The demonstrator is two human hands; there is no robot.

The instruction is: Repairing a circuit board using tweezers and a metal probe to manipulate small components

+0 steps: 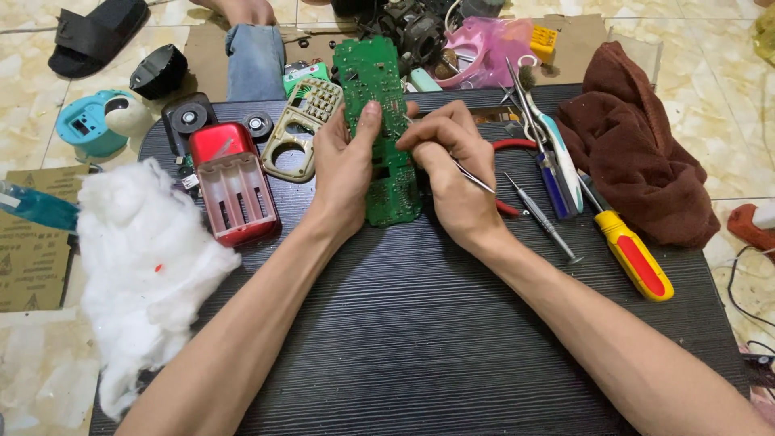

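Board (373, 97): a long green circuit board, held tilted over the far middle of the black table (452, 339), its lower end down near the tabletop.
Left hand (345, 165): wrapped round the board's left edge, thumb pressed on its face, fingers behind; a firm hold on the board.
Right hand (452, 157): pinched narrow on a thin metal probe (472, 176), whose tip meets the board near its middle; whether it is tweezers or a pick cannot be told.
Doing it well: judged from the grip, the board wants bracing on the table so that it does not rock, and the tip wants light pressure, since a slip could scratch the tracks or nick the thumb beside it.
Red case (234, 182): an open red shell left of the left hand, with three bare slots and nothing in them.
Keypad frame (303, 133): a beige cover with button holes, lying between the case and the board.
Pink bag (488, 48): a plastic bag at the far edge; something is in it, but what cannot be told.
Yellow box (544, 39): small, beside the bag, apparently with bits in it.
Tools: a yellow-and-red screwdriver (634, 254), a fine screwdriver (541, 216) and a blue one (555, 182) lie right of the right hand.
Cloth (638, 153): brown, heaped at the right edge.
Wadding (141, 258): a white fluffy heap at the left edge.
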